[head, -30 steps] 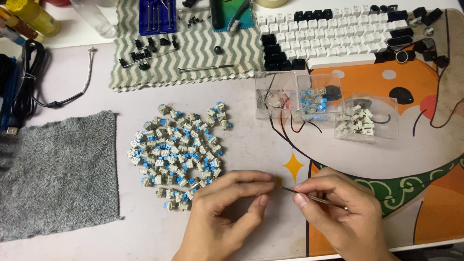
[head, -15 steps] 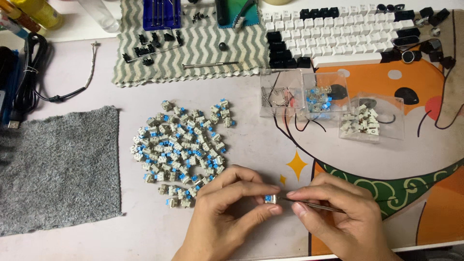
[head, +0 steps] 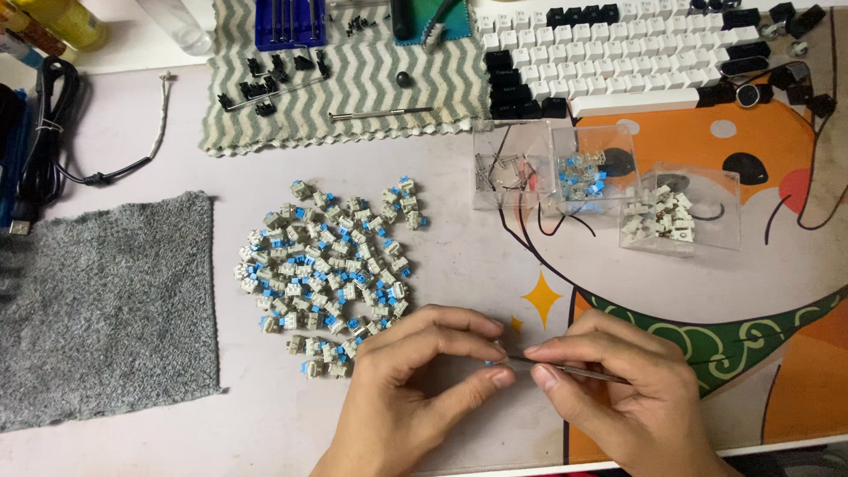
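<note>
Keyboard-switch work, early stage: left hand [head: 415, 389] pinches one small blue-stemmed switch [head: 492, 360] at fingertips, right hand [head: 618, 389] closed on a thin metal tool [head: 565, 369] touching it; large grey-and-blue switch pile [head: 331, 265] remains, three clear plastic boxes [head: 601, 181] hold few separated parts.

Grey cloth [head: 106, 309] left, keyboard [head: 618, 44] and chevron towel [head: 353, 88] behind.

both hands [head: 424, 389] pinch a switch [head: 491, 360] beside switch pile [head: 331, 265].
</note>
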